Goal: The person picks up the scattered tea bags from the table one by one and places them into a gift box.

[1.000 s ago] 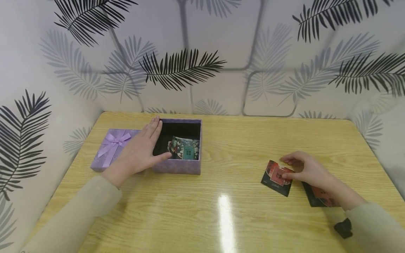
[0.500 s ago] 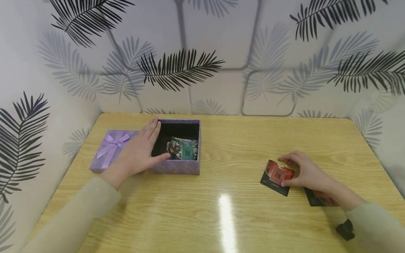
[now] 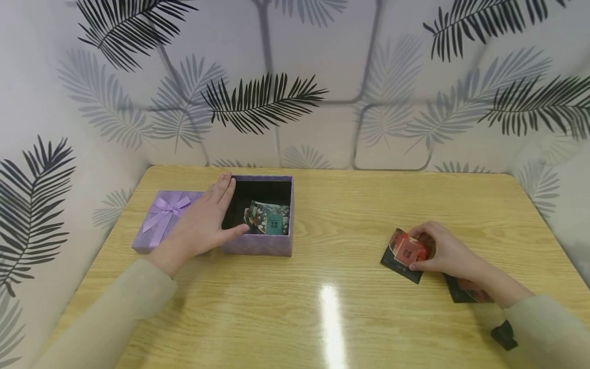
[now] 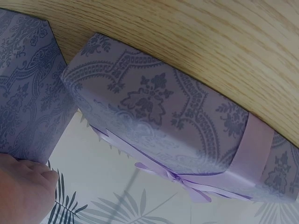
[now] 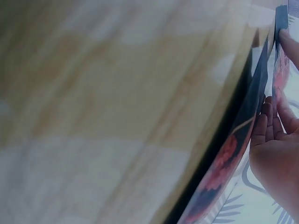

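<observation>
My left hand point(image 3: 205, 218) lies along the left rim of an open purple box point(image 3: 258, 244), fingers straight and thumb stretched over the front edge. Inside the box, a dark packet with a green label point(image 3: 274, 220) leans among others. At the right, my right hand point(image 3: 449, 251) pinches a small black-and-red packet point(image 3: 407, 252) between thumb and fingers, near the tabletop. The right wrist view shows the thumb and fingertips point(image 5: 280, 123) at that packet. Partly under my right forearm lies another black-and-red packet point(image 3: 467, 291).
The purple box lid point(image 3: 161, 220), with its lilac ribbon bow, sits left of the box, partly behind my left arm. A small black object point(image 3: 504, 335) lies by my right sleeve. A leaf-patterned backdrop point(image 3: 318, 133) rises behind the wooden table point(image 3: 258, 307).
My right fingers have closed on the packet's far edge, and the packet has shifted and tilted slightly. The left hand has stayed on the box.
</observation>
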The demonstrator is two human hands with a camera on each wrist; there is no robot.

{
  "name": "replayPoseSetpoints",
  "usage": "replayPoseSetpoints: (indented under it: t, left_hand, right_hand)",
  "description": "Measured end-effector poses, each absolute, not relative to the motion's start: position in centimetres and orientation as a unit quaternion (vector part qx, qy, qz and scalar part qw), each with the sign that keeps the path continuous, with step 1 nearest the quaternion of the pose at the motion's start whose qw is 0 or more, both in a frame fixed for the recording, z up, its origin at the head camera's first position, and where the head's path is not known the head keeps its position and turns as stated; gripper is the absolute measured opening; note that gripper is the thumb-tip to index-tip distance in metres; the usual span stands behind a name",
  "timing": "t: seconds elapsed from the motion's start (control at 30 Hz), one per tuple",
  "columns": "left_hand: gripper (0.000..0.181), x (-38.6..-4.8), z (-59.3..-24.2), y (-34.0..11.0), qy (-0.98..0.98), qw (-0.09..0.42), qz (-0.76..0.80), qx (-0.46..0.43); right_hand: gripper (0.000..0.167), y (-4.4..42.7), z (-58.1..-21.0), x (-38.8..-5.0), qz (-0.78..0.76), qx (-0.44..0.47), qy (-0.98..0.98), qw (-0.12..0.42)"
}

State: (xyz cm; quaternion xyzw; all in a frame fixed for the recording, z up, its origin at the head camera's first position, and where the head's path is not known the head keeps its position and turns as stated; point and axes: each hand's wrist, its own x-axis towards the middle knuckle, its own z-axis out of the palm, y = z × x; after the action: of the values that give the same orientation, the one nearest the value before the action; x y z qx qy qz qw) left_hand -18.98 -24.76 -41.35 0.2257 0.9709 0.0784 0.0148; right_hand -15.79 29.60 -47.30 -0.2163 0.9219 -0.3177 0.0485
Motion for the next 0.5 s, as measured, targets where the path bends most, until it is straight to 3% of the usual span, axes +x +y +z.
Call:
replayPoseSetpoints:
  t: [0.23,0.5]
  left_hand:
    - [0.115,-19.0,-41.4,-24.8,0.97,0.011,0.079,0.229]
    - [0.116,-19.1,-41.4,-24.9,0.969,0.006,0.081,0.232]
  right_hand:
    - [0.06,29.4,-46.9,-16.4,-0.356,-0.173,0.916,0.067]
    - [0.036,28.6,-45.4,-17.6,-0.385,-0.143,0.91,0.051]
